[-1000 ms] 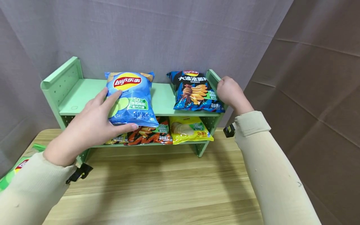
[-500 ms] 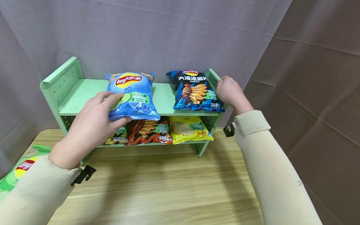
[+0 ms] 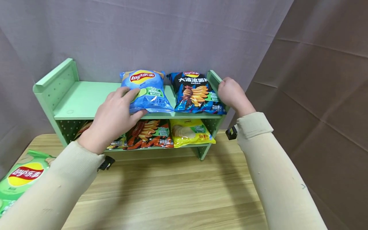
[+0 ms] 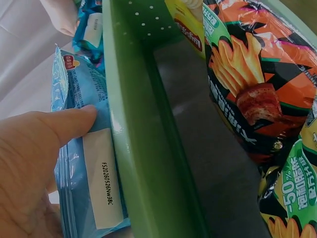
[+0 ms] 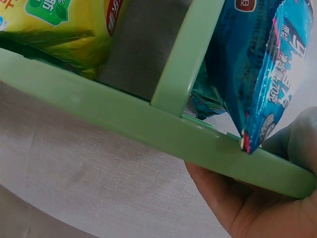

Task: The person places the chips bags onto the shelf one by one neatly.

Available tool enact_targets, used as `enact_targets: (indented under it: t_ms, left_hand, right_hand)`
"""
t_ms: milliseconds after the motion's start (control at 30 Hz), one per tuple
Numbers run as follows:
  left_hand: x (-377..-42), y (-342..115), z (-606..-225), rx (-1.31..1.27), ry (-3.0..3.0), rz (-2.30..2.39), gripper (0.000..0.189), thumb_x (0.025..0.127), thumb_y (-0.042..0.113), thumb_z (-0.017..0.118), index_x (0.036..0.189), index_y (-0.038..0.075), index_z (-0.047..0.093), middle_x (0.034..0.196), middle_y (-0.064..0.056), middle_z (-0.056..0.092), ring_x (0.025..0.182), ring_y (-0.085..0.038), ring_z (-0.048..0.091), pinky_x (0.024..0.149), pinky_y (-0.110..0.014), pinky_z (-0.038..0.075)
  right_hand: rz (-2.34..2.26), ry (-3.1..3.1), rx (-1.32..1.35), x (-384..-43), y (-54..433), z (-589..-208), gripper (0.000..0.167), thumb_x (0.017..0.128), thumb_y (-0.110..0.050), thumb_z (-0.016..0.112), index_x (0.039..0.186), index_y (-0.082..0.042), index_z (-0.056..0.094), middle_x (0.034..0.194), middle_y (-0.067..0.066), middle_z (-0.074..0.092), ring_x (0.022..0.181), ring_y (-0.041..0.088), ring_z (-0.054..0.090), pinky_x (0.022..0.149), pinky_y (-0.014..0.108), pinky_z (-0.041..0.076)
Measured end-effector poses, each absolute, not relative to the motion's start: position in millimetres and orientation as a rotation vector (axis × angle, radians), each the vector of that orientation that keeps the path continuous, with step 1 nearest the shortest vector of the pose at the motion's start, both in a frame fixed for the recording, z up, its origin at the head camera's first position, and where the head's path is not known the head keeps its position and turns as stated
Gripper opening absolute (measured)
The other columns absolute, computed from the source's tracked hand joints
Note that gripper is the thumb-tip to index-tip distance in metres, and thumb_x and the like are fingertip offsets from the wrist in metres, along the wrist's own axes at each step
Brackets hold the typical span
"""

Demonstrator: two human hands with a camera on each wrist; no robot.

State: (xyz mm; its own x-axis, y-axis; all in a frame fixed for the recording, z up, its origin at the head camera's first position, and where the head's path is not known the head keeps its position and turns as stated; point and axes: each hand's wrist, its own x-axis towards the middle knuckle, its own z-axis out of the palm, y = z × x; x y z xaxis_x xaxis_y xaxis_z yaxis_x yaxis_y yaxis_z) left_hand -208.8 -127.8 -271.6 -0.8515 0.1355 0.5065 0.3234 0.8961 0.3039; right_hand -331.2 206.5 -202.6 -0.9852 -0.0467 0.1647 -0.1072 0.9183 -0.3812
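My left hand [image 3: 115,116] pinches a blue Lay's potato chip bag [image 3: 148,92] by its lower left part, over the top board of a pale green two-tier shelf [image 3: 81,99]. In the left wrist view the thumb presses on the blue bag [image 4: 81,94] beside the board's front edge. Right of it, a black-and-blue chip bag [image 3: 195,94] leans on the top tier against the side panel. My right hand [image 3: 234,95] grips that right side panel; in the right wrist view its fingers go round the green panel [image 5: 124,121].
On the lower tier lie an orange-and-black chip bag [image 3: 150,134], a yellow chip bag [image 3: 191,134] and others partly behind my left arm. A green chip bag [image 3: 26,179] lies at the left of the wooden table [image 3: 161,191]. A grey curtain [image 3: 172,35] hangs behind.
My left hand has moved right with the blue bag, which now stands close to the black-and-blue bag. More of the green bag shows at the left. The right hand keeps its grip on the panel.
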Motion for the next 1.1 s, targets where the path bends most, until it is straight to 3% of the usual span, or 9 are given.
enact_targets:
  t_ms: [667, 867, 1100]
  left_hand:
    - [-212, -128, -280, -0.361, -2.540, -0.570, 0.073, 0.087, 0.042, 0.069, 0.146, 0.009, 0.040, 0.144, -0.019, 0.041, 0.126, -0.044, 0.041, 0.096, -0.062, 0.038]
    - [-201, -135, -283, -0.360, -2.524, -0.543, 0.076, 0.087, 0.044, 0.068, 0.148, 0.012, 0.036, 0.147, -0.019, 0.039, 0.128, -0.043, 0.039, 0.095, -0.063, 0.039]
    - [-180, -145, -293, -0.392, -2.396, -0.459, 0.079, 0.081, 0.045, 0.075, 0.145, 0.012, 0.042, 0.144, -0.017, 0.043, 0.126, -0.040, 0.044, 0.090, -0.060, 0.043]
  right_hand:
    - [0.589, -2.933, 0.107, -330, 205, -202, 0.053, 0.103, -0.030, 0.014, 0.135, 0.005, 0.039, 0.112, 0.020, 0.050, 0.094, 0.031, 0.053, 0.083, 0.048, 0.049]
    - [0.577, -2.935, 0.110, -330, 205, -202, 0.054, 0.103, -0.030, 0.014, 0.135, 0.005, 0.039, 0.112, 0.021, 0.050, 0.094, 0.032, 0.053, 0.084, 0.048, 0.049]
    - [0.575, -2.934, 0.114, -330, 206, -202, 0.054, 0.103, -0.030, 0.014, 0.136, 0.005, 0.038, 0.111, 0.020, 0.050, 0.093, 0.031, 0.053, 0.083, 0.047, 0.049]
